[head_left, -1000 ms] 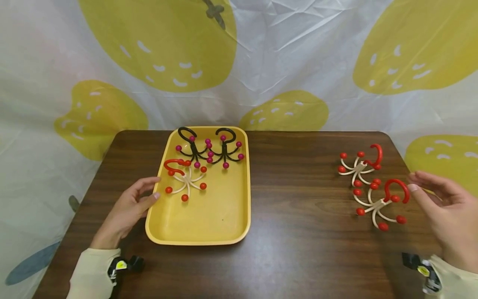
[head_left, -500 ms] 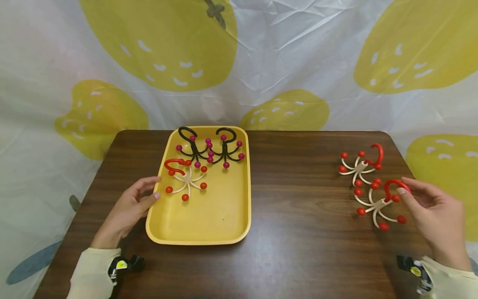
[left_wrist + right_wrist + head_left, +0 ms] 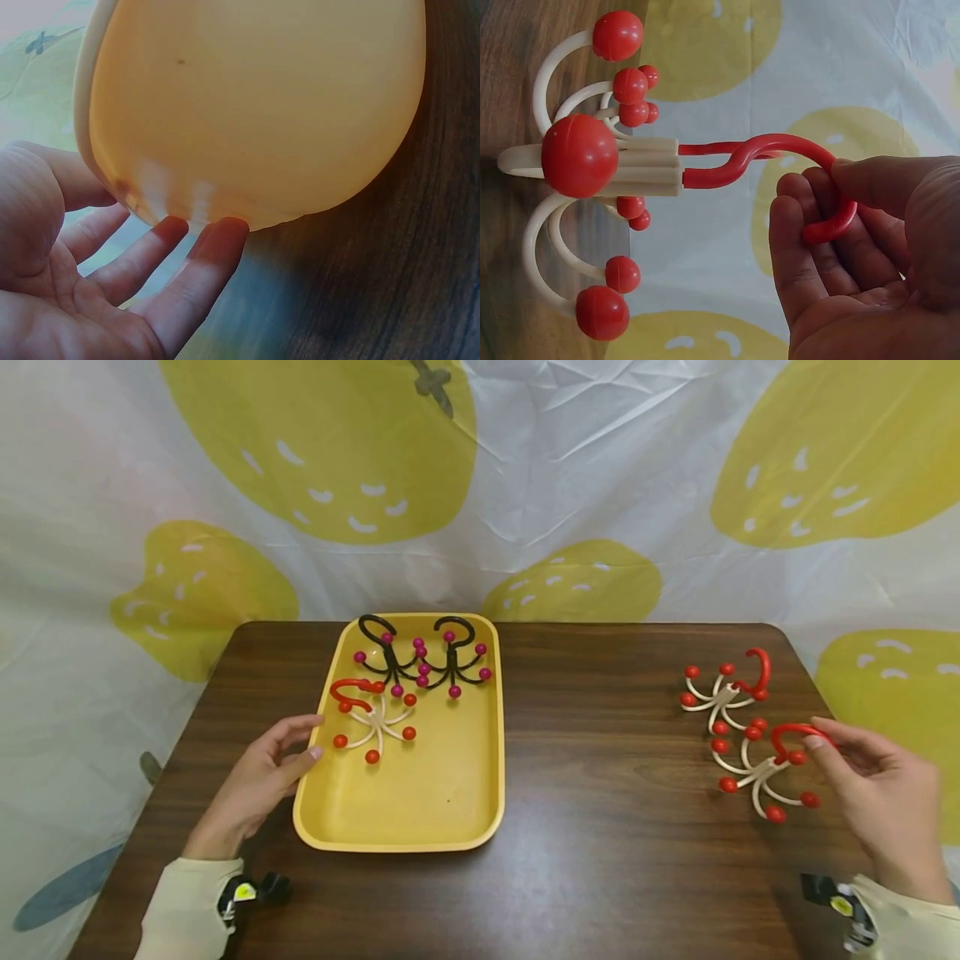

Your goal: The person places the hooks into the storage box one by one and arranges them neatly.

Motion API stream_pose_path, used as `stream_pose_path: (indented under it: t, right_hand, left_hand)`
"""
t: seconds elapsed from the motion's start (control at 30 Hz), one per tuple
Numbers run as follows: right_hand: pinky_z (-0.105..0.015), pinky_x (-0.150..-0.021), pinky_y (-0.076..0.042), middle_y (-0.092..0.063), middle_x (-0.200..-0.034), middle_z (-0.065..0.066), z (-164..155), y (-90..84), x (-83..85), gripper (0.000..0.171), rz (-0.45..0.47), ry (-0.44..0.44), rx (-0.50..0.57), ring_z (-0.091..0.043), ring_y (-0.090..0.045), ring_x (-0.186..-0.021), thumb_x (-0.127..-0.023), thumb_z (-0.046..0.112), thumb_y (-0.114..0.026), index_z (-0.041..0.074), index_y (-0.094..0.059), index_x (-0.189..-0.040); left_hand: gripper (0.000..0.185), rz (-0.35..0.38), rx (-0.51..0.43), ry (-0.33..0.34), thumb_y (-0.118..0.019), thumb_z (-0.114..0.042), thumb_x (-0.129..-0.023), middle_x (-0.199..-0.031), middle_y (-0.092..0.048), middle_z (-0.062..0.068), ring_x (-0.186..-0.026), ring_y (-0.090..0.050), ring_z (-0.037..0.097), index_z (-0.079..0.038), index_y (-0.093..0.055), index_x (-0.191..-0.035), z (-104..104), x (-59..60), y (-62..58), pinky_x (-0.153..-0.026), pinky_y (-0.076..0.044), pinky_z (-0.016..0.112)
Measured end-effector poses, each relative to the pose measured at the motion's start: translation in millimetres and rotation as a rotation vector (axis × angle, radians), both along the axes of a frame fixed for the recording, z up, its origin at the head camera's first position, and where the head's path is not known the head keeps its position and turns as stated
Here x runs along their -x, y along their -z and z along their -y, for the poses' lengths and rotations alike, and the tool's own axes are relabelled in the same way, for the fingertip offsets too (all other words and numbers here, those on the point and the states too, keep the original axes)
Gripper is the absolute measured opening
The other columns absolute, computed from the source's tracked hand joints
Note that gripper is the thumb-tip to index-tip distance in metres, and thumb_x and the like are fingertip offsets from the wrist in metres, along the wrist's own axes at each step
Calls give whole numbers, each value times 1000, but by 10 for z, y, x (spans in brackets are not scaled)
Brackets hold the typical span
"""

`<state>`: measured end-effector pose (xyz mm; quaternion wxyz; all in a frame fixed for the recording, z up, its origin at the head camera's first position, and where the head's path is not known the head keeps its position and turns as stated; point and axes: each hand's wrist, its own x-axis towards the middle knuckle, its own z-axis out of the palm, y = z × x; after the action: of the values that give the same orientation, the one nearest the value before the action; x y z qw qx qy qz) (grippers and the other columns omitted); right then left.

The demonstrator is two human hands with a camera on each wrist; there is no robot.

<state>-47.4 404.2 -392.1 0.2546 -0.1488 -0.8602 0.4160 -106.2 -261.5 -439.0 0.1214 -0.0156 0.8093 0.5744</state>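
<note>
White cloth [image 3: 570,460] is being seen behind one dark wooden table [image 3: 600,877]. One yellow tray [image 3: 405,810] is being held at its left edge by the left hand [image 3: 258,785]. By the right hand [image 3: 885,797], one white hanger [image 3: 763,768] is being pinched, near the table's right side. Four others are being counted: two black hangers [image 3: 451,660] and a second white hanger [image 3: 375,720] in the tray, a third white hanger [image 3: 724,696] just beyond the pinched one. Cream arms [image 3: 540,86], a red hook [image 3: 774,142] and red balls [image 3: 580,155] are being displayed by the pinched one. From the right wrist, the hook's curled end is being revealed; from the head it is being hidden by the hand.
</note>
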Motion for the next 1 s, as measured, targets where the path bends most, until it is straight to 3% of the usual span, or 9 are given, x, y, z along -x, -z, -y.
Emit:
stream_pose_path:
  t: [0.27, 0.47, 1.0]
  right_hand:
    - [-2, -68, -47, -71, -83, 35, 47, -97, -12, 30, -3, 16, 36, 16, -67, -74, -94, 5, -79, 0, -77, -124]
    - [-2, -74, -50, -74, -90, 30, 93, -177, -12, 30, -43, -13, 64, 13, -70, -79, -93, 0, -78, -3, -76, -123]
    - [-3, -76, -52, -75, -89, 28, 278, -355, 30, 27, -113, -91, 4, 11, -71, -80, -92, -2, -78, -5, -77, -119]
  left_hand:
    - [55, -8, 2, 1, -63, -21, -108, -155, -47, 24, -111, -69, 24, -12, -44, -158, -1, 11, -1, -81, -64, 33]
    - [54, -19, -9, 9, -63, -21, -108, -155, -48, 26, -109, -70, 20, -10, -44, -158, 5, 12, 5, -80, -64, 34]
    - [55, -7, -14, 13, -63, -19, -108, -157, -46, 25, -112, -69, 23, -11, -43, -158, 7, 6, 12, -81, -64, 34]
